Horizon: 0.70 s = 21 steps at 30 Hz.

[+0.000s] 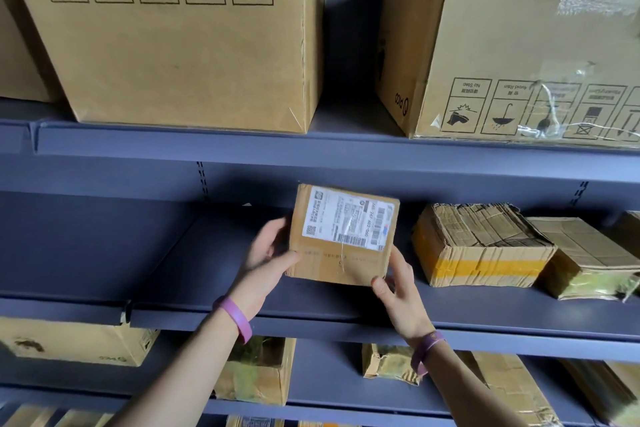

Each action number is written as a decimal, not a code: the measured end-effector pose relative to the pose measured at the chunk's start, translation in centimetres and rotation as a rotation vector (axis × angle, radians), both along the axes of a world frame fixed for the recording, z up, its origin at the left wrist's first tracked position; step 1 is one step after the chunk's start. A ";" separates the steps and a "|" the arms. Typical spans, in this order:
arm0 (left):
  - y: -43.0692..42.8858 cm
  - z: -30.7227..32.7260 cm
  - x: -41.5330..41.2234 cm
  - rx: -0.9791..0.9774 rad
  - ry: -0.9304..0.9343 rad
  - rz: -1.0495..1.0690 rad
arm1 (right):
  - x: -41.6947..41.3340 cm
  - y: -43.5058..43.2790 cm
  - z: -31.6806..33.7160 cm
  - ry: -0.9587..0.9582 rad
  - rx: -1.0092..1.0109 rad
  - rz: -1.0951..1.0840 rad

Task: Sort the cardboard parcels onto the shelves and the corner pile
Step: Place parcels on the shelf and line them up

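Head view: the person holds a small parcel [343, 236] with both hands over the middle shelf [207, 270], roughly at the centre of its width. The parcel is tilted, with its labelled face turned up toward the camera. A white shipping label [346, 218] covers the upper part of that face. Whether the parcel's lower edge touches the middle shelf cannot be told.

The left hand [268, 253] grips the parcel's left edge, with the thumb on the front near the lower left corner and the fingers curled behind. The right hand [398, 288] grips the lower right corner, with the thumb on the front and the fingers along the right side. Each wrist wears a purple band.

On the middle shelf, to the right of the held parcel and apart from it, lies a crumpled parcel with a yellow tape stripe [481, 246]. A flatter taped parcel [588, 260] lies just beside it, further right. The left part of the middle shelf is bare grey metal.

On the shelf above the middle shelf stand two large boxes. The left box [173, 45] has its handling symbols upright, and the right box [519, 45] has them upside down. Below the middle shelf sit several more worn boxes, among them an open one [258, 371] under the left forearm.
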<state>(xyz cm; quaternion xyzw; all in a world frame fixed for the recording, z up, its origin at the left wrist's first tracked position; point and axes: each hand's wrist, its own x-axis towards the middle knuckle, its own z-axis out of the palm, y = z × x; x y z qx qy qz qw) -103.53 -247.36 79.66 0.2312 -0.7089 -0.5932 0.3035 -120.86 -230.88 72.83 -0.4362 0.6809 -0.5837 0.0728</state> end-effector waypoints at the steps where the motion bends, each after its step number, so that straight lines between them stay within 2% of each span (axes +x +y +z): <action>1: 0.1 0.1 0.1 -0.023 -0.012 0.003 | 0.1 0.0 -0.1 -0.006 -0.002 -0.017; 6: -0.4 1.1 0.2 -0.035 -0.014 0.021 | 0.0 -0.1 -0.4 -0.029 0.023 -0.071; 12: -0.2 1.6 -0.3 0.132 0.071 0.062 | 0.3 0.0 -0.4 -0.029 -0.007 -0.048; 17: -0.3 0.6 0.1 0.074 0.037 0.035 | 0.9 0.2 0.0 -0.094 -0.050 0.006; 21: -0.7 -0.9 0.1 0.066 0.011 -0.009 | 1.0 0.0 0.3 -0.106 0.008 -0.018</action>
